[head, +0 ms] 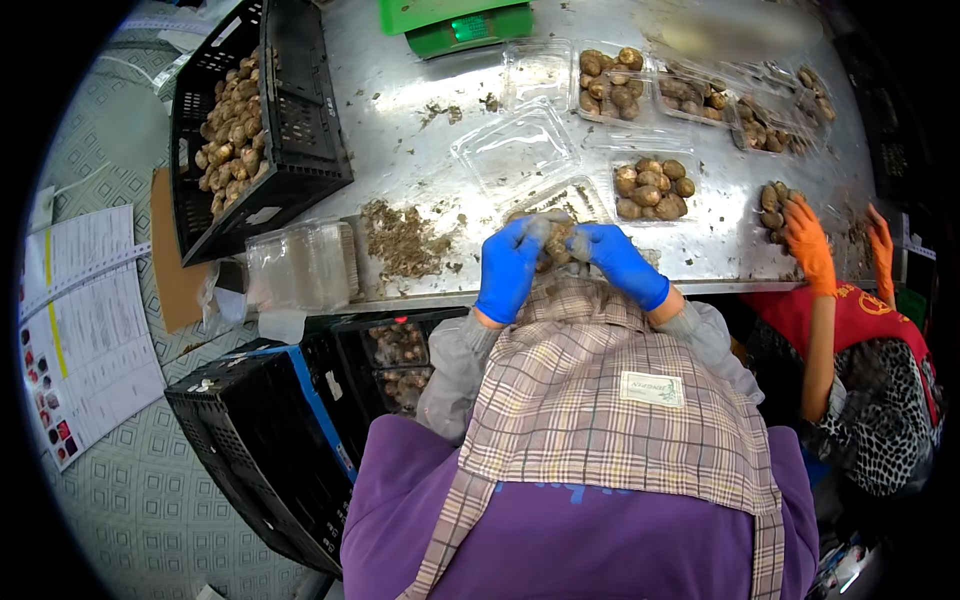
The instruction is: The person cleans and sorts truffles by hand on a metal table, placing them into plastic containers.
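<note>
At the near edge of the metal table (420, 150), my left hand (512, 262) and my right hand (619, 262), both in blue gloves with greyish fingertips, hold a brown, taro-like tuber (557, 244) between them. A clear plastic tray (589, 196) lies just beyond my fingers, partly hidden by them. Right of it stands a clear plastic punnet (694, 214) filled with round brown tubers (651, 187). An empty clear plastic container (517, 146) lies further up the table. Left of my hands is a heap of brown peelings or soil (405, 238).
A black crate (307, 135) of tubers tilts at the left, near stacked clear containers (300, 262). A green scale (469, 30) stands at the back, with filled punnets (611, 116) to its right. A co-worker's orange-gloved hands (808, 240) are at the right. Black crates (262, 442) stand below.
</note>
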`<act>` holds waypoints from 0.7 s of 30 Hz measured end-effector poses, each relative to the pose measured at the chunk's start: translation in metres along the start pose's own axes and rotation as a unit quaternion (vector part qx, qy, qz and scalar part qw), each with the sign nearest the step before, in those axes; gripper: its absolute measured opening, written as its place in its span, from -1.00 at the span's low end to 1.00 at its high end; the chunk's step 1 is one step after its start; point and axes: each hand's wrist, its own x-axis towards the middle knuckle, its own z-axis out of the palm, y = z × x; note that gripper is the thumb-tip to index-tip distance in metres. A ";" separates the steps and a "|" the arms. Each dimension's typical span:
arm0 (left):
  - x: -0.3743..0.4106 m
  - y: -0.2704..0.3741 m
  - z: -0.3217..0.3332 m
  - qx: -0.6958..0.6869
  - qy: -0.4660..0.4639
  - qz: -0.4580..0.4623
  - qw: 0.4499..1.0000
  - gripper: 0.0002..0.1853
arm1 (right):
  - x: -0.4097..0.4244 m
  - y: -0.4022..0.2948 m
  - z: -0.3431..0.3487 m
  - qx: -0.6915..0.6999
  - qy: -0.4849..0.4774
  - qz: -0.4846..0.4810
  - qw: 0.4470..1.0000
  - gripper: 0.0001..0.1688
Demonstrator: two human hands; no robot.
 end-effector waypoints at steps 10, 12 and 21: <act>0.038 -0.100 -0.035 -0.022 -0.073 -0.005 0.997 -0.66 | -0.008 -0.014 0.008 -0.025 0.034 -0.038 0.998 -0.57; 0.015 -0.042 -0.011 0.039 -0.057 0.000 0.998 -0.66 | -0.010 -0.010 0.004 -0.033 0.040 -0.035 0.998 -0.56; -0.011 -0.017 0.019 -0.045 0.056 -0.001 0.997 -0.69 | -0.010 0.002 0.001 0.041 0.008 -0.013 0.999 -0.54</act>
